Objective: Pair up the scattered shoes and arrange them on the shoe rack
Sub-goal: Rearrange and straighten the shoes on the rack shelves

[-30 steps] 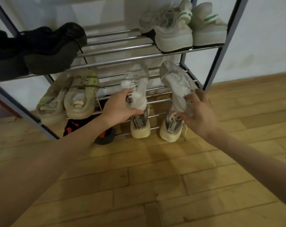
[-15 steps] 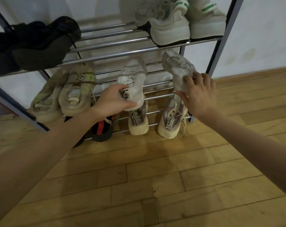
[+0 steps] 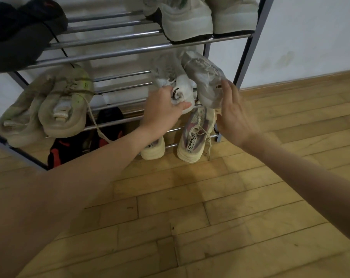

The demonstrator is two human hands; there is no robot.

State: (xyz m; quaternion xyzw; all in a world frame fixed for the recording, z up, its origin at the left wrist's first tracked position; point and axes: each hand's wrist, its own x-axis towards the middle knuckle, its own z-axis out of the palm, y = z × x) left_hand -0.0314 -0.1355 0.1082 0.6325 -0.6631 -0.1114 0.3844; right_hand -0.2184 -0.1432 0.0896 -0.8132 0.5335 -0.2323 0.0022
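Fingers of the left hand [image 3: 164, 109] are curled around the heel of a white mesh sneaker with a black-marked pull tab [image 3: 178, 87], thumb under its sole edge, holding it on the middle tier of the chrome-barred metal shoe rack [image 3: 114, 51]. Just right of those fingers, the right hand [image 3: 233, 115] is spread with loose, straight fingers; its fingertips [image 3: 225, 84] touch the heel of the matching white mesh sneaker [image 3: 205, 77], which lies tilted on the same tier, without closing on it. Below both hands, on the bottom tier, stand two cream sneakers with printed heel lettering [image 3: 194, 137], the left one partly hidden by the left forearm. Left of the left fingers on the middle tier lies a pale green-tinted pair [image 3: 55, 103], with black-and-red shoes [image 3: 69, 149] beneath. Above the fingers, the top tier carries grey-white chunky sneakers [image 3: 188, 21] and, far left, dark black shoes [image 3: 21, 31]. Under the arms is pale wooden plank flooring [image 3: 210, 217].
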